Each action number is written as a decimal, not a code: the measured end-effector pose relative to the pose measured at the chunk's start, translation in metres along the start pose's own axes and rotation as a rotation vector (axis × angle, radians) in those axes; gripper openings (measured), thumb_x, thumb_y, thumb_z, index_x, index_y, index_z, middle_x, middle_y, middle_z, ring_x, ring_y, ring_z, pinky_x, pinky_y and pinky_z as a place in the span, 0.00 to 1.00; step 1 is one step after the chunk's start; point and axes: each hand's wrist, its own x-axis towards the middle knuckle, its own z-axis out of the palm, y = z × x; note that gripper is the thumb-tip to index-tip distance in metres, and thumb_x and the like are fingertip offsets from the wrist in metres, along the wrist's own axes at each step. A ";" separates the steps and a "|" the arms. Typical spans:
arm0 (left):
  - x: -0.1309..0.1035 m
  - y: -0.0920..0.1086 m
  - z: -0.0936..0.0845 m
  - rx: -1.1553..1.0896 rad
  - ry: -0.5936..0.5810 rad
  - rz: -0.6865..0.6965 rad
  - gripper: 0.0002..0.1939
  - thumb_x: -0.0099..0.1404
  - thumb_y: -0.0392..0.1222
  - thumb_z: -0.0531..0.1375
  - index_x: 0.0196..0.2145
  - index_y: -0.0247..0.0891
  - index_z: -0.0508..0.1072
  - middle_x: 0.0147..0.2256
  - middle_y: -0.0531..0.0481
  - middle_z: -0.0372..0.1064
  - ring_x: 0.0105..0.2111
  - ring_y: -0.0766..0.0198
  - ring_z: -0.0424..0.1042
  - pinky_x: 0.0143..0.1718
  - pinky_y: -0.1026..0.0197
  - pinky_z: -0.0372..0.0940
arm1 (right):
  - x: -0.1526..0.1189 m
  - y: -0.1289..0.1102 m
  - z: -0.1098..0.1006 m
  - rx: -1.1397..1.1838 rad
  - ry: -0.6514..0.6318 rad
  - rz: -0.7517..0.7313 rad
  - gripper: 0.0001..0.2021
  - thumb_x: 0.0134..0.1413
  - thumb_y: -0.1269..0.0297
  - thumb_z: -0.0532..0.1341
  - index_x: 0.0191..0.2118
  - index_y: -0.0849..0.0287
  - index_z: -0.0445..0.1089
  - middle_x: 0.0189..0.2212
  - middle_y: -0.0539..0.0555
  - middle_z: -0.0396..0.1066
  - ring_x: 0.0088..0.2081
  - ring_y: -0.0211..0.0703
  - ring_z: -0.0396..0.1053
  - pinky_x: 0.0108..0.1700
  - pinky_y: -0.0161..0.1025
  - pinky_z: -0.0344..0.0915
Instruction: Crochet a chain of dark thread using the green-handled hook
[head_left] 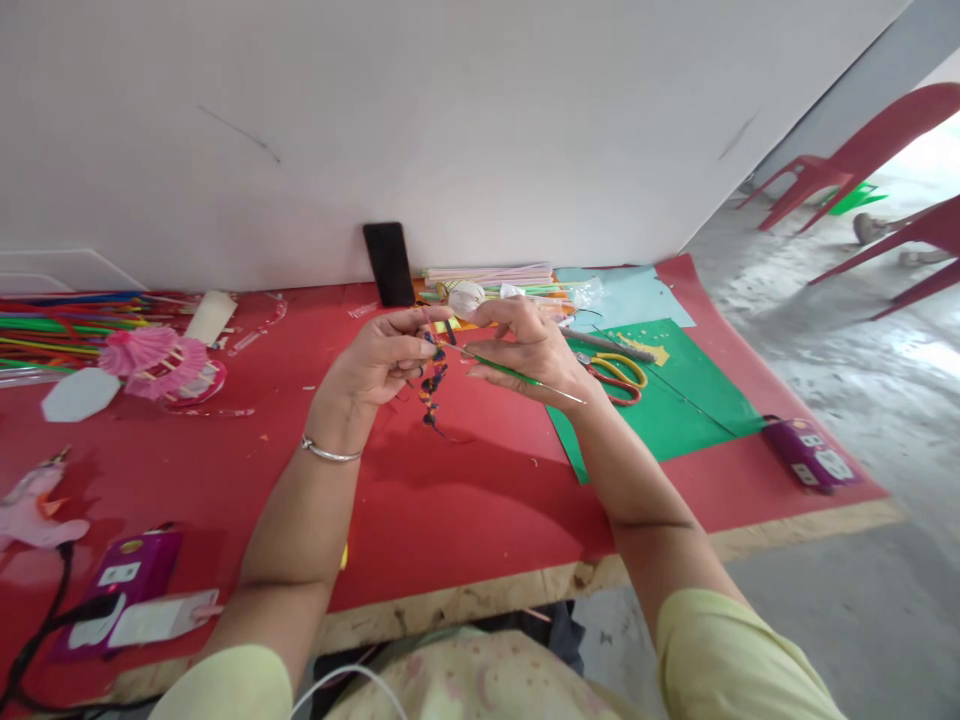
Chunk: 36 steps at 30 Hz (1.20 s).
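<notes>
Over the red table my left hand pinches a small, narrow strip of crochet in dark purple and orange yarn, which hangs below the fingers with a loose tail. A slim crochet hook with a green handle lies in my right hand, its tip meeting the strip beside my left fingertips. Both hands are closed and close together. The exact stitch at the tip is too small to make out.
Scissors lie on a green sheet at right. A black phone leans on the wall. Pink paper pieces and colored sticks lie left, with a glue gun and a purple power strip nearer.
</notes>
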 end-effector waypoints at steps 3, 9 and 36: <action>0.000 0.000 0.000 0.024 0.005 -0.011 0.23 0.44 0.28 0.74 0.41 0.38 0.92 0.24 0.55 0.72 0.16 0.79 0.53 0.17 0.69 0.45 | 0.002 -0.002 -0.004 0.101 -0.015 0.000 0.12 0.77 0.55 0.65 0.53 0.53 0.84 0.61 0.61 0.71 0.64 0.56 0.72 0.61 0.53 0.78; 0.002 -0.006 -0.002 0.054 -0.014 0.026 0.23 0.43 0.29 0.74 0.40 0.40 0.92 0.23 0.54 0.73 0.16 0.78 0.56 0.16 0.70 0.49 | 0.006 -0.001 0.002 0.483 0.041 0.102 0.14 0.79 0.55 0.63 0.45 0.56 0.84 0.50 0.58 0.81 0.53 0.46 0.80 0.57 0.45 0.78; 0.007 -0.019 0.005 0.082 0.067 0.143 0.23 0.46 0.33 0.79 0.42 0.45 0.92 0.25 0.53 0.74 0.19 0.74 0.60 0.17 0.68 0.50 | 0.009 -0.008 0.035 0.878 0.197 0.556 0.29 0.68 0.31 0.65 0.38 0.54 0.85 0.43 0.57 0.77 0.41 0.43 0.74 0.40 0.40 0.76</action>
